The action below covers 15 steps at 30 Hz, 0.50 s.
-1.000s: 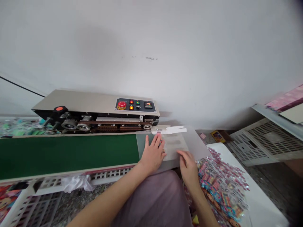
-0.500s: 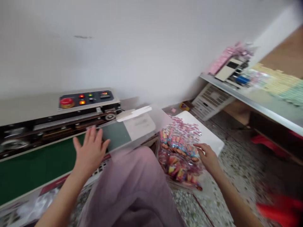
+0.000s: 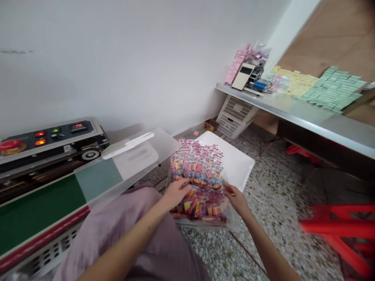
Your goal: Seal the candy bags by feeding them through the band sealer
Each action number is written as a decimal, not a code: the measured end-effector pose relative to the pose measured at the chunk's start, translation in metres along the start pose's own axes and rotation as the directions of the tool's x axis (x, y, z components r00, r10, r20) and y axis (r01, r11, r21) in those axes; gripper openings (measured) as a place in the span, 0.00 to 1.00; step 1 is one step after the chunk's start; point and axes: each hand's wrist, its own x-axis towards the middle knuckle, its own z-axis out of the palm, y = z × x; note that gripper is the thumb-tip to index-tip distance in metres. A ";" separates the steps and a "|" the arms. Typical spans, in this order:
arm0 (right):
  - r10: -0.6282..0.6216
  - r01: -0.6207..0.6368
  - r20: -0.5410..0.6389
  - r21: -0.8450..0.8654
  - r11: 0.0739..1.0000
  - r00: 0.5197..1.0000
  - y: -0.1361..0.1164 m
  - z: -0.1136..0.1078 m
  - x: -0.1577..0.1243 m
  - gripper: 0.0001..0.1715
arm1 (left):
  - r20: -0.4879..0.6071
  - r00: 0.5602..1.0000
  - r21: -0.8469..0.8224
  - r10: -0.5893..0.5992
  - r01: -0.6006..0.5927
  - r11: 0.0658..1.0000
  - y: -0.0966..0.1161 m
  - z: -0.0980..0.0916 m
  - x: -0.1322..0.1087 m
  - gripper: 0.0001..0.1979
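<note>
A pile of small colourful packets [image 3: 199, 171] lies on a white board [image 3: 237, 164] in front of my knee. My left hand [image 3: 175, 191] rests on the near left edge of the pile, fingers curled onto the packets. My right hand [image 3: 236, 197] touches the near right edge of the pile, fingers bent against it. Whether either hand has a packet in its grip is hidden. A translucent plastic sheet [image 3: 131, 160] with a white strip lies over the end of the green conveyor belt [image 3: 38, 210] of the sealing machine [image 3: 49, 140].
A metal shelf [image 3: 307, 113] at the right carries stacks of green and yellow packets, pink boxes and a small device. White plastic crates [image 3: 236, 115] stand under it. A red stool [image 3: 345, 230] is at the lower right on the speckled floor.
The view has swung right. My left hand left the plastic sheet on the belt and moved to the packet pile. My right hand came back toward the pile's near edge.
</note>
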 end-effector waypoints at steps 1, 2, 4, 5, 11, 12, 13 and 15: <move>0.023 -0.023 -0.025 -0.014 1.000 0.999 0.003 0.005 0.009 0.20 | 0.005 1.000 -0.024 -0.027 0.027 0.999 0.000 0.010 0.012 0.16; 0.048 -0.050 -0.047 -0.032 0.998 0.998 0.004 0.009 0.019 0.20 | 0.003 0.999 -0.035 -0.051 0.051 0.998 -0.001 0.020 0.024 0.15; 0.107 -0.113 -0.075 -0.076 0.991 0.991 0.005 0.020 0.038 0.19 | -0.018 0.992 -0.065 -0.121 0.120 0.991 -0.006 0.035 0.046 0.13; 0.141 -0.149 -0.080 -0.102 0.984 0.987 0.004 0.026 0.047 0.19 | -0.030 0.986 -0.073 -0.162 0.159 0.984 -0.009 0.041 0.056 0.12; 0.319 -0.336 -0.108 -0.260 0.905 0.942 -0.013 0.060 0.078 0.31 | -0.039 0.949 -0.065 -0.312 0.309 0.949 -0.029 0.066 0.101 0.12; 0.337 -0.354 -0.111 -0.278 0.893 0.935 -0.015 0.063 0.081 0.32 | -0.029 0.950 -0.057 -0.312 0.310 0.949 -0.031 0.071 0.106 0.13; 0.351 -0.368 -0.109 -0.293 0.883 0.930 -0.015 0.065 0.084 0.32 | -0.020 0.952 -0.046 -0.306 0.304 0.951 -0.033 0.076 0.111 0.13; 0.371 -0.381 -0.094 -0.313 0.870 0.924 -0.014 0.065 0.089 0.31 | -0.008 0.961 -0.021 -0.277 0.277 0.961 -0.036 0.088 0.118 0.13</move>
